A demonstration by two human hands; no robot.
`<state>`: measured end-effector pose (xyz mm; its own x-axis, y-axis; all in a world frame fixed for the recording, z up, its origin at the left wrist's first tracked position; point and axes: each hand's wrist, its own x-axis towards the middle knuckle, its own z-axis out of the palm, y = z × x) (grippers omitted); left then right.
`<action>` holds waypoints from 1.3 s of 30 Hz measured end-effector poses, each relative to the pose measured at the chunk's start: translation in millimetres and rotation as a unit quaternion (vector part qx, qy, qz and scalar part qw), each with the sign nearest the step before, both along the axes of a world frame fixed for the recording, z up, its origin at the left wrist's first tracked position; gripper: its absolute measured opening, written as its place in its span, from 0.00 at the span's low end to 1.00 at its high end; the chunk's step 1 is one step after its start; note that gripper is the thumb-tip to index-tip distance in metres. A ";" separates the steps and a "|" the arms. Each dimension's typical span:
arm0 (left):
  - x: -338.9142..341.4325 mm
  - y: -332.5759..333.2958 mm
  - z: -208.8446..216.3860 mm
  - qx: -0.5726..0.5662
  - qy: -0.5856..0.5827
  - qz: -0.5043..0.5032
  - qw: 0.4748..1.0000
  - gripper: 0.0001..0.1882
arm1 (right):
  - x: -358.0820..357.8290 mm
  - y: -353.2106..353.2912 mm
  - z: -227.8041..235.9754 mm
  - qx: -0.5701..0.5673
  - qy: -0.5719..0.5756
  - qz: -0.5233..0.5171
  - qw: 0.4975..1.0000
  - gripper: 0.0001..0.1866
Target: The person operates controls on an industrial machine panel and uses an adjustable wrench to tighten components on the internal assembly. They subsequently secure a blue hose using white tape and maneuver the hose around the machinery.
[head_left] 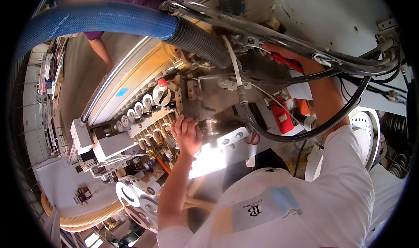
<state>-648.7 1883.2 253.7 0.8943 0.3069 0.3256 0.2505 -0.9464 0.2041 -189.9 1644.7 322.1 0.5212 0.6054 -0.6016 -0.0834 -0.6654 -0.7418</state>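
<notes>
Gripping the red-and-black-handled wrench [291, 63] at about one o'clock, my right hand [279, 52] wraps its fingers firmly around the handle, probably for leverage. Just off centre toward eight o'clock, my left hand [187, 134] spreads loosely curved fingers over the machine [218, 97], apparently empty, perhaps bracing me, though I cannot tell how firmly they touch. Dark lettering [254, 210] marks my white shirt [325, 195] at five o'clock; the blue label [121, 92] past nine is too small to read.

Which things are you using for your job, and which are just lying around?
Seems in use:
red-handled wrench, in the right hand
machine, beside the left hand

Probably just lying around:
red scissors
red object, kind unclear
</notes>
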 end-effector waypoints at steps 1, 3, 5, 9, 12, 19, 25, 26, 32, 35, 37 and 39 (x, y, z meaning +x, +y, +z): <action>-5.3 -3.1 0.1 0.002 0.005 0.007 1.000 0.13 | 3.8 -3.0 -26.6 0.067 0.036 -0.008 0.997 0.18; -6.7 -1.2 -1.6 0.003 0.005 0.013 1.000 0.12 | -2.9 -5.7 -26.3 0.058 0.038 0.008 0.998 0.17; -6.7 -0.6 -3.6 0.006 0.007 0.012 1.000 0.12 | -28.6 -10.4 -13.2 0.048 0.059 -0.063 0.995 0.18; -4.9 -3.1 -1.3 -0.009 0.010 0.006 1.000 0.12 | -73.9 -34.3 -21.0 0.090 -0.011 -0.107 0.990 0.20; -2.8 -2.6 0.2 -0.006 0.005 0.005 1.000 0.13 | -101.7 -11.6 -26.7 0.120 0.009 -0.154 0.981 0.23; -6.2 -4.2 2.3 0.000 0.008 0.012 1.000 0.14 | -134.6 52.8 -49.8 0.157 -0.182 -0.144 0.960 0.18; -2.0 -5.3 4.0 0.005 0.006 0.012 1.000 0.14 | -143.2 92.6 -97.1 0.213 -0.115 -0.252 0.937 0.19; -2.0 -5.2 3.8 0.004 0.005 0.011 1.000 0.14 | -143.5 94.4 -96.2 0.217 -0.107 -0.263 0.934 0.20; 0.9 -5.2 5.0 0.004 -0.001 0.007 1.000 0.14 | -123.4 89.3 -88.9 0.205 -0.075 -0.248 0.944 0.20; -3.7 -5.7 2.2 0.008 0.002 0.014 1.000 0.14 | -104.2 57.6 -31.6 0.211 0.042 -0.186 0.959 0.16; -3.7 -4.0 -0.3 0.006 0.000 0.011 1.000 0.14 | -61.8 29.4 -17.9 0.179 0.043 -0.098 0.978 0.18; -3.5 -2.8 -0.4 0.007 0.002 0.006 1.000 0.14 | -26.0 12.0 -9.1 0.137 0.014 -0.030 0.990 0.19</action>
<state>-652.2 1880.4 253.3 0.8920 0.3136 0.3255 0.2631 -0.9458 0.1903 -215.9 1656.7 312.9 0.5477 0.7161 -0.4327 -0.1395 -0.4318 -0.8911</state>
